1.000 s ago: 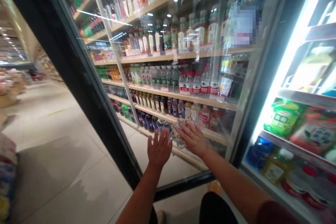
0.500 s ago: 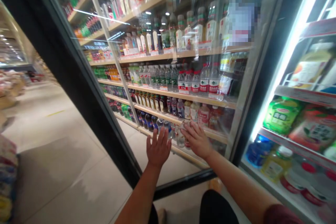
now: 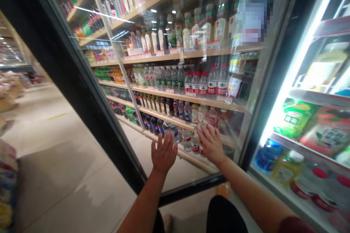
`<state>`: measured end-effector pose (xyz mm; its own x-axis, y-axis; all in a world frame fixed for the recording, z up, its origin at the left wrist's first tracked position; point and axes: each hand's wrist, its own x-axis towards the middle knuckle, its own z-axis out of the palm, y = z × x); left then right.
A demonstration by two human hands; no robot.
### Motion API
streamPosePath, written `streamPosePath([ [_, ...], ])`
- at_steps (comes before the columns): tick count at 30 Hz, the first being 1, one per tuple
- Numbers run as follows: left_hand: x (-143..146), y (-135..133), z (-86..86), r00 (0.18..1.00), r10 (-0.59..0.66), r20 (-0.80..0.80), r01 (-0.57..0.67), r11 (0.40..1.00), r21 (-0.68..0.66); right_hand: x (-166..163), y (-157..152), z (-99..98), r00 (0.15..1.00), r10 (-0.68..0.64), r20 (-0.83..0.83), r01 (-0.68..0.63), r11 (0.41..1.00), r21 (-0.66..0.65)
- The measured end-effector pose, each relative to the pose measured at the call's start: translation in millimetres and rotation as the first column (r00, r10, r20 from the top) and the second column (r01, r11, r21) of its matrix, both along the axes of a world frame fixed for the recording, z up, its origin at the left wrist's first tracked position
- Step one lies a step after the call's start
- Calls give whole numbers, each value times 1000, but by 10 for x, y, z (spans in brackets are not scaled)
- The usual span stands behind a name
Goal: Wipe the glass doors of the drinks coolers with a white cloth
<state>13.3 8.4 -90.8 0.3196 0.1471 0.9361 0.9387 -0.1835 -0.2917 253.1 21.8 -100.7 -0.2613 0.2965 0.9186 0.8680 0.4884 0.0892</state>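
A glass door (image 3: 188, 169) in a black frame stands swung out before me. My left hand (image 3: 164, 153) is raised at its lower part, fingers spread and pointing up, palm toward the pane; whether it touches cannot be made out. Farther right, my right hand (image 3: 212, 145) lies flat at the glass with its fingers stretched out. A pale shape at its fingertips looks like a reflection. Neither hand holds anything visible. Through the pane show wooden shelves (image 3: 169, 58) with rows of bottles, among them red-labelled water bottles (image 3: 212, 83).
On the right is a lit cooler with shelf edges (image 3: 314, 153), a green pouch (image 3: 294, 118), a blue bottle (image 3: 269, 156) and a yellow drink bottle (image 3: 287, 171). Tiled floor (image 3: 68, 174) spreads left. Stacked colourful packages (image 3: 8, 182) stand at the left edge. My knee (image 3: 225, 216) is below the door.
My right hand has slid slightly right and down across the glass, away from the left hand. My left hand stays nearly in place. The view has shifted a little.
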Motion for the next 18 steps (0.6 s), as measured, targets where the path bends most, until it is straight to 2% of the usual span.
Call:
streamPosePath([
  [3, -3, 4, 16, 1000, -2, -9, 2, 1000, 9, 122, 91, 405, 990, -36, -138, 40, 999, 28],
  [5, -2, 5, 19, 1000, -10, -4, 10, 1000, 11, 175, 137, 495, 978, -37, -204, 51, 997, 61],
  [7, -1, 4, 16, 1000, -18, 0, 18, 1000, 13, 193, 133, 327, 979, -27, -204, 43, 996, 76],
  [11, -1, 2, 5, 1000, -31, 1, 31, 999, 12, 220, 60, -304, 988, -34, -152, 42, 998, 51],
  [13, -1, 3, 1, 999, -39, 4, 39, 999, 2, 291, 71, -385, 986, -51, -158, 55, 998, 20],
  [14, 0, 3, 0, 999, -41, 8, 41, 999, -3, 344, 98, -328, 982, -62, -176, 64, 998, 7],
  [18, 10, 6, 8, 999, -42, 17, 42, 999, -1, 585, 261, 141, 946, -83, -313, 93, 996, 17],
])
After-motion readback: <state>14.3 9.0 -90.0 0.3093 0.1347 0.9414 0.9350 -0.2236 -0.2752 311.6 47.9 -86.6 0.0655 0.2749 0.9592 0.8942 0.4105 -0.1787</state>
